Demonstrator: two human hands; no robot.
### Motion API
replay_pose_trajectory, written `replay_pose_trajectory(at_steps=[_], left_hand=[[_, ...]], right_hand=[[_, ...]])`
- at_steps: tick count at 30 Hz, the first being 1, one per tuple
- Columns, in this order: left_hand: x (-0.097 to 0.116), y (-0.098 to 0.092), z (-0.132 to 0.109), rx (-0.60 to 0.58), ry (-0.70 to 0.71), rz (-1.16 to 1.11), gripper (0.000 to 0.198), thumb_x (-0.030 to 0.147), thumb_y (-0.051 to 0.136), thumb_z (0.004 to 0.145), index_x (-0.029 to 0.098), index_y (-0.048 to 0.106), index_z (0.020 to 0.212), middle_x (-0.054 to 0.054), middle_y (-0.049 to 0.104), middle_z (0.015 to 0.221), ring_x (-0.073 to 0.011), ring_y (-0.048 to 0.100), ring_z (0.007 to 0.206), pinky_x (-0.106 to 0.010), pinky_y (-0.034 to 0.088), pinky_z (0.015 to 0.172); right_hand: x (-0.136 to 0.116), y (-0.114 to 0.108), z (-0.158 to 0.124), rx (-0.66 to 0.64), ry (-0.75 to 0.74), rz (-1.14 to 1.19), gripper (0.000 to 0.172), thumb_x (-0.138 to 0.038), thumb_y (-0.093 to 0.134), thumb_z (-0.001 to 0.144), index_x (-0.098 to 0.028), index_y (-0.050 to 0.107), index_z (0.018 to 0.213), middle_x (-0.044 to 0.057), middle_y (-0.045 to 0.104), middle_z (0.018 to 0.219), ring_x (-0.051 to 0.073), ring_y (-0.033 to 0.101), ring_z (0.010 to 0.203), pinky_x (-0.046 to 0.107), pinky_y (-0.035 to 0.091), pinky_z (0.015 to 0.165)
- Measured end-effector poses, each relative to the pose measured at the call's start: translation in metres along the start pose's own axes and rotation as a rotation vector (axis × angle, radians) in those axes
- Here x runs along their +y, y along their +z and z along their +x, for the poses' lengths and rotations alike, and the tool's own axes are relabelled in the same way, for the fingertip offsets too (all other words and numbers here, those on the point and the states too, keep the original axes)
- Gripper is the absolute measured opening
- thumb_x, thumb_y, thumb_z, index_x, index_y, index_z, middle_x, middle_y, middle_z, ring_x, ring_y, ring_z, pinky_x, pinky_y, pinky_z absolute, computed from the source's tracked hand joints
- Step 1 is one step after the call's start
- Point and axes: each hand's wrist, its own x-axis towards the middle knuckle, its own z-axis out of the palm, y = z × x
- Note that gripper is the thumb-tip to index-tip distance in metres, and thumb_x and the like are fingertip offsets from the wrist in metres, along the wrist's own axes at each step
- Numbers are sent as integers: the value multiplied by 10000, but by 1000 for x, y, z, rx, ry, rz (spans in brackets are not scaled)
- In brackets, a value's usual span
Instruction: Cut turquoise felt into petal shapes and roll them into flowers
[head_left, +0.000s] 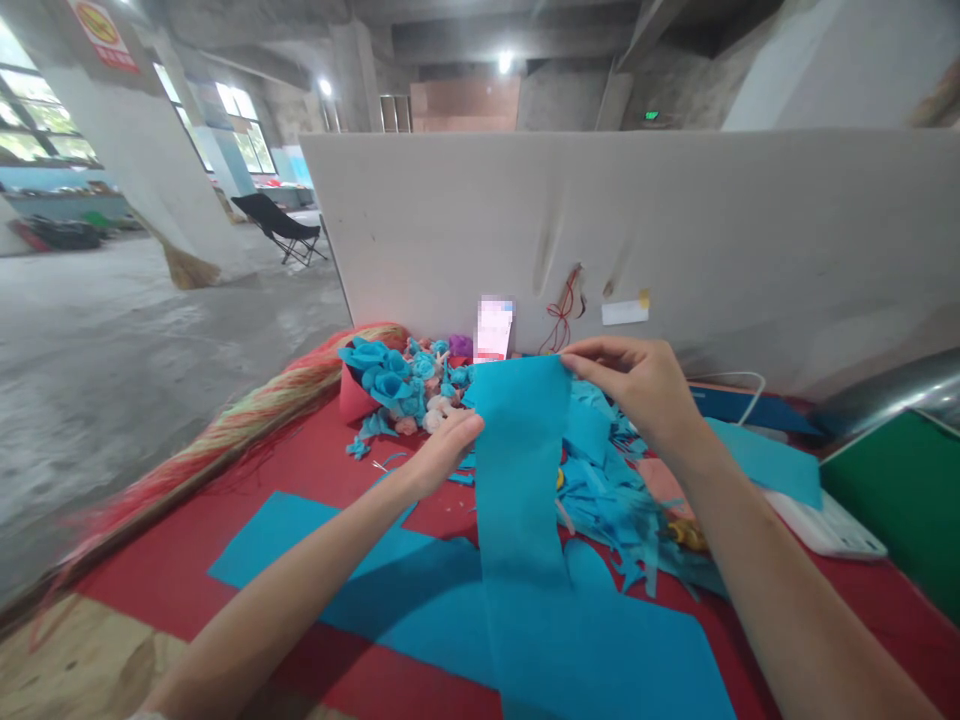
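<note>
A long blue paper strip (521,460) is held up in front of me, its lower end reaching down to the near edge of the view. My right hand (637,390) pinches its top right corner between thumb and fingers. My left hand (450,445) grips the strip's left edge, with some fingers hidden. Beneath it a wide blue paper sheet (420,600) lies across the red tabletop (289,460). Blue paper scraps (607,490) are heaped behind and right of the strip.
A bunch of blue paper flowers (382,375) and smaller flowers sit at the back left, near a propped phone (493,330). Bundled red and green strands (247,425) line the left edge. A white panel (450,220) rises behind. A green board (900,510) stands at right.
</note>
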Motion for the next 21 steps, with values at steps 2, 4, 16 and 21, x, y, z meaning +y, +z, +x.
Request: replay_pose_trajectory(at_steps=[2, 4, 16, 21], left_hand=[[5, 5, -3, -2, 1, -6, 435, 496, 574, 716, 180, 581, 1015, -67, 641, 1013, -250, 575, 964, -327, 477, 774], [11, 13, -7, -12, 2, -26, 401, 417, 624, 707, 178, 578, 1026, -58, 639, 1035, -238, 586, 952, -323, 487, 780], [31, 29, -22, -66, -60, 7, 231, 367, 598, 726, 159, 636, 819, -32, 679, 796, -248, 624, 853, -309, 516, 704], [31, 29, -23, -77, -71, 28, 238, 380, 612, 708, 154, 642, 778, -36, 678, 748, -253, 629, 823, -301, 521, 674]], right_hand=[[0, 1, -1, 4, 6, 3, 129, -328, 630, 715, -214, 690, 727, 27, 686, 726, 183, 614, 657, 288, 482, 563], [-1, 0, -2, 15, 5, 6, 120, -318, 625, 722, -215, 686, 739, 27, 684, 745, 184, 614, 685, 293, 485, 594], [-21, 0, -8, -196, -162, -101, 231, -363, 693, 651, -216, 659, 827, 28, 657, 845, 207, 573, 842, 325, 459, 725], [-22, 1, -9, -199, -184, -107, 137, -328, 687, 656, -227, 629, 728, 15, 636, 762, 202, 576, 768, 327, 464, 700]])
